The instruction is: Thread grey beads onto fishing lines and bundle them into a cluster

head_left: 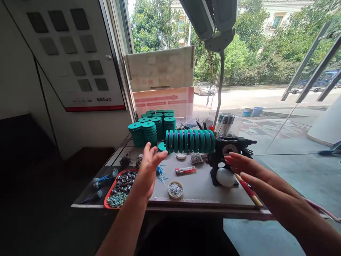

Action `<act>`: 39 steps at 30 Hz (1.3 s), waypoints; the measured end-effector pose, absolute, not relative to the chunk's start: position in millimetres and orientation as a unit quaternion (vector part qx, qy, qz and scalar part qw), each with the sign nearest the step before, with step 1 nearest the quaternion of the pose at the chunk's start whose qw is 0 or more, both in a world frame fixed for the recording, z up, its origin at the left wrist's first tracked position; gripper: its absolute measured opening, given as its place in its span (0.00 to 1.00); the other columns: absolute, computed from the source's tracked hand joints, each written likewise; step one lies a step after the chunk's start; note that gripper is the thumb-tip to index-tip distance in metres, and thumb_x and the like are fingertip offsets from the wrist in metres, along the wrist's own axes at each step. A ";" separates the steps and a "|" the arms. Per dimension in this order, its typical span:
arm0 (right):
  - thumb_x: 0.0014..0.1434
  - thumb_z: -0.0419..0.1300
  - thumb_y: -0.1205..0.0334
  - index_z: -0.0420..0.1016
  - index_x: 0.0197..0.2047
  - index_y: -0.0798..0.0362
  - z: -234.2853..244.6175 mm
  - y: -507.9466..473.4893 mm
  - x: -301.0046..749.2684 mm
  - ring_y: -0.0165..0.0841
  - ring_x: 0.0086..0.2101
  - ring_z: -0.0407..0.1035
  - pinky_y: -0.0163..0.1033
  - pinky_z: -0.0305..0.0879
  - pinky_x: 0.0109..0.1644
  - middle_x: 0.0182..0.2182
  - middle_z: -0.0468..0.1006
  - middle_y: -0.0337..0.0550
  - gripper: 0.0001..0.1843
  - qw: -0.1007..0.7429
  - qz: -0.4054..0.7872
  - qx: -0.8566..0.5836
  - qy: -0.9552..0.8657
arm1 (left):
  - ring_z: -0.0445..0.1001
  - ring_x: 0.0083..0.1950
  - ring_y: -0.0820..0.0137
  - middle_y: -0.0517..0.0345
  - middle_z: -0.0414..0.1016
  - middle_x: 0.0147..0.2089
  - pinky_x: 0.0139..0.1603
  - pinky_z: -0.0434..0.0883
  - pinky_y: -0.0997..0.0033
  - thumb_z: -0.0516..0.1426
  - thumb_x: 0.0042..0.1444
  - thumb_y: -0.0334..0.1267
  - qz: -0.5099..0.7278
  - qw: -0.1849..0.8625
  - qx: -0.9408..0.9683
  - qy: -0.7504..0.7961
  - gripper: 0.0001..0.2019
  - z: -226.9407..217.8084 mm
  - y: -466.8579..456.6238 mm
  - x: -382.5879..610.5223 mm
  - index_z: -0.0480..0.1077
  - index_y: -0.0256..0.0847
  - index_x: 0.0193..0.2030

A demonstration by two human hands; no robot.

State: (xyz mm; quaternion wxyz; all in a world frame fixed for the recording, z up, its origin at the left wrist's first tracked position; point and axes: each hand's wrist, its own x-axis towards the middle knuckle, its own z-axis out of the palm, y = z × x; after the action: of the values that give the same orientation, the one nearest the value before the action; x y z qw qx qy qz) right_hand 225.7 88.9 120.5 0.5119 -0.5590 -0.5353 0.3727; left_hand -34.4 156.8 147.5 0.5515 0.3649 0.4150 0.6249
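Observation:
A horizontal row of teal discs with purple spacers [189, 141] sits on a rod held by a black machine [229, 151] at the table's right. My left hand [149, 167] is raised in front of the row's left end, fingers spread and empty, close to a loose teal disc [161, 146]. My right hand [255, 174] is stretched out flat in front of the black machine, fingers apart, holding nothing. A red and tan pencil-like stick [249, 191] lies beneath it.
Stacks of teal discs [151, 128] stand at the back left. A red tray of small metal parts [120, 188], a small bowl of beads [175, 189], a red lighter [185, 170] and a metal cup [225, 122] are on the table [205, 192]. A window lies behind.

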 end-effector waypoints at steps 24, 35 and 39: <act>0.52 0.53 0.60 0.68 0.28 0.53 125.2 163.6 170.4 0.35 0.31 0.72 0.45 0.67 0.39 0.28 0.75 0.43 0.06 0.501 0.676 -0.405 -0.357 | 0.44 0.14 0.81 0.70 0.46 0.15 0.15 0.49 0.81 0.51 0.58 0.32 0.316 0.823 0.385 0.274 0.11 127.5 201.0 -12.2 0.71 0.32 0.27; 0.40 0.66 0.49 0.57 0.19 0.53 108.7 158.6 147.2 0.19 0.16 0.41 0.29 0.38 0.19 0.14 0.47 0.25 0.23 0.546 0.626 -0.400 -0.388 | 0.45 0.18 0.81 0.71 0.46 0.16 0.19 0.48 0.80 0.63 0.47 0.46 0.442 0.727 0.447 0.276 0.16 108.8 186.0 -7.3 0.64 0.36 0.22; 0.42 0.64 0.44 0.53 0.19 0.51 105.0 148.2 139.6 0.18 0.15 0.38 0.29 0.33 0.18 0.14 0.47 0.25 0.26 0.559 0.611 -0.393 -0.399 | 0.43 0.17 0.82 0.72 0.47 0.15 0.18 0.44 0.79 0.63 0.44 0.50 0.473 0.696 0.452 0.296 0.19 107.9 172.4 -1.9 0.60 0.38 0.21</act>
State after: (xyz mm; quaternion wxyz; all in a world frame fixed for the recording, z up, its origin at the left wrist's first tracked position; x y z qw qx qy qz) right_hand 139.6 148.2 105.0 0.5595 -0.3926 -0.3989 0.6113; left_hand -1.9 172.4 107.9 0.6962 0.4519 0.2962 0.4726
